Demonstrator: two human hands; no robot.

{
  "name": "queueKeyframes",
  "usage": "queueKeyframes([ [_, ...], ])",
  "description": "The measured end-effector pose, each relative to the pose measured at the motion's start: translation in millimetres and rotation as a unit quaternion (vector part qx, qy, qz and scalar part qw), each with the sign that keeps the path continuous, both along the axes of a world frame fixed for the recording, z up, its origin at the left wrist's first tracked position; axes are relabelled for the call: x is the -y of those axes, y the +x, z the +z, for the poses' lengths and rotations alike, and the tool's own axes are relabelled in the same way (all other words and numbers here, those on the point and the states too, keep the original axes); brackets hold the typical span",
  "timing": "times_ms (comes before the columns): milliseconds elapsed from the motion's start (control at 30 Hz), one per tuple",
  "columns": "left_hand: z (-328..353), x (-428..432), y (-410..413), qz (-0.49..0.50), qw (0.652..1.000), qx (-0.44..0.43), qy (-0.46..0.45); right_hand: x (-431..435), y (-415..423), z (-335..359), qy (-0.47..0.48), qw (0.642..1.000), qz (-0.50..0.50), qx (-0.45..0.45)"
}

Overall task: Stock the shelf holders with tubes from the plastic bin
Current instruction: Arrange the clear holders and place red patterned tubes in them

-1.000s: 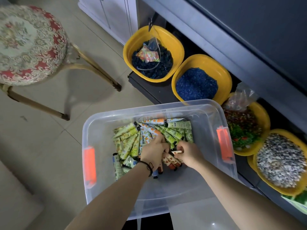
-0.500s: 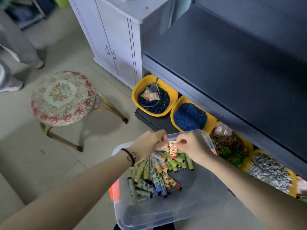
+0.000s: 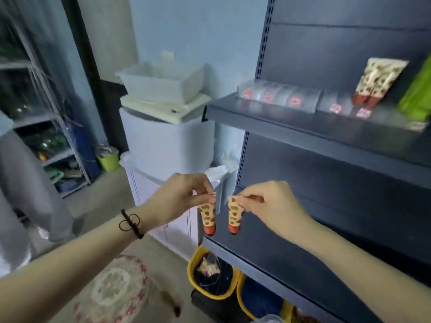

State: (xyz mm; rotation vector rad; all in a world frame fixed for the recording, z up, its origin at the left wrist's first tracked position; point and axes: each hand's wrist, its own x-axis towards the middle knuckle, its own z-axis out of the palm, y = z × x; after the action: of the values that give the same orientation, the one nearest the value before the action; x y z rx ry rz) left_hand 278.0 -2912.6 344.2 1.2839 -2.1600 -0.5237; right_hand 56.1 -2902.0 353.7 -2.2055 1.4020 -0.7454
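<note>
Here, two spotted tubes with red caps hung cap-down at the centre of the view, each pinched by its flat crimped end. The left tube (image 3: 207, 216) was in the left grip (image 3: 179, 199) and the right tube (image 3: 234, 215) in the right grip (image 3: 272, 206), thumb and forefinger closed on the crimp. Both hung just above the front edge of the lower shelf (image 3: 268, 250). At two o'clock, on the upper shelf (image 3: 279, 120), stood the clear holders (image 3: 279, 96). They looked mostly empty, as far as the blur allowed, with matching tubes (image 3: 375, 82) at their right end. The carry seemed in hand. Next, I judged, came a lift toward two o'clock and a cap-down drop into a free slot.
</note>
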Motion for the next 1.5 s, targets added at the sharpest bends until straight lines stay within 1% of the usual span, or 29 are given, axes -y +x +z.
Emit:
queueKeyframes([
  [133,96.8,7.7,-14.4,-0.032,0.998,-0.04,-0.047,3.6,-15.0,99.1,-0.023,0.999,-0.022,0.029],
  [267,170.0,21.0,-53.0,-0.081,0.991,-0.075,-0.072,8.5,-43.3,174.9,-0.037,0.998,-0.041,0.019],
  [433,226.9,63.0,-120.5,-0.102,0.988,-0.042,-0.104,28.7,-95.1,239.3,-0.059,0.992,-0.09,-0.06],
  [600,257.9,117.6,-190.4,-0.108,0.987,-0.021,-0.119,64.9,-152.0,278.1,-0.102,0.976,-0.145,-0.125],
  [633,260.3,128.8,-203.3,-0.105,0.986,-0.014,-0.128,73.6,-162.0,283.3,-0.109,0.971,-0.155,-0.144],
  [700,262.7,150.3,-227.8,-0.099,0.983,-0.01,-0.153,92.1,-178.9,291.4,-0.126,0.953,-0.176,-0.209],
  [833,259.6,189.2,-269.5,-0.072,0.977,0.0,-0.2,125.0,-197.4,296.4,-0.158,0.897,-0.23,-0.342],
  [967,247.7,218.5,-297.6,-0.059,0.977,0.03,-0.204,154.6,-204.9,286.5,-0.147,0.862,-0.26,-0.409],
  [1133,231.0,237.7,-320.2,-0.053,0.981,0.042,-0.183,181.0,-214.0,270.6,-0.13,0.85,-0.284,-0.424],
  [1333,215.6,247.3,-331.3,-0.064,0.984,0.063,-0.152,192.8,-227.9,257.8,-0.105,0.856,-0.288,-0.417],
  [1500,208.8,248.7,-336.6,-0.069,0.987,0.065,-0.13,194.8,-233.8,248.9,-0.105,0.856,-0.284,-0.419],
])
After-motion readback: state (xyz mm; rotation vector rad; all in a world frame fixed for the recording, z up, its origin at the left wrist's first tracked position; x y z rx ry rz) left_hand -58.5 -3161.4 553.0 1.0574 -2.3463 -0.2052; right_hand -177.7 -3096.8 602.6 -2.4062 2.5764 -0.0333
